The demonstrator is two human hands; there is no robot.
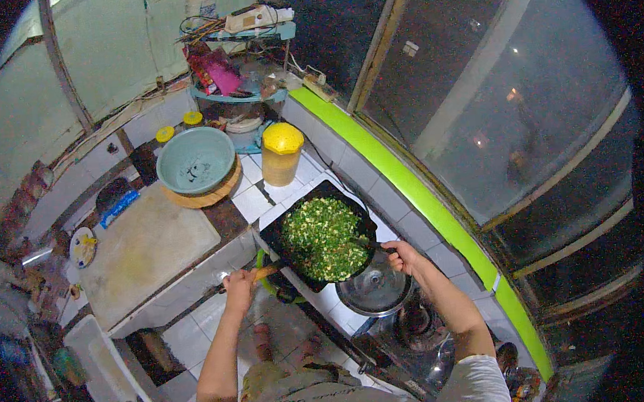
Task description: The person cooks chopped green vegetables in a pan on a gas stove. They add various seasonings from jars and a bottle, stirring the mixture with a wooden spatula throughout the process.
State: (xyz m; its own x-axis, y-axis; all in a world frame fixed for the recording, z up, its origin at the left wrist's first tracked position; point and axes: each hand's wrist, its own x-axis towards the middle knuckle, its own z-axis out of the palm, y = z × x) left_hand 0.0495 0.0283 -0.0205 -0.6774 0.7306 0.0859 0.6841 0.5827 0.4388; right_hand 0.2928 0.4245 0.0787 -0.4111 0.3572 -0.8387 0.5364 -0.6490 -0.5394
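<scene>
A dark pan (pixel 369 227) full of chopped greens mixed with small pale pieces (pixel 324 237) sits in front of me on the white-tiled counter. My left hand (pixel 240 288) is closed around its light wooden handle (pixel 266 271). On the pan's right side, my right hand (pixel 404 258) grips a short dark handle (pixel 384 249) that reaches toward the greens. Whether this belongs to a utensil or to the pan is unclear. A round glass lid (pixel 374 287) lies just below the pan's right edge, near my right wrist.
A gas stove (pixel 416 334) stands nearer, under my right forearm. Farther off are a yellow-lidded container (pixel 282 156), a grey-blue basin (pixel 196 162) on a round wooden board (pixel 212 196), and a pale slab (pixel 149 243). A green-topped ledge (pixel 416 189) runs along the right below windows.
</scene>
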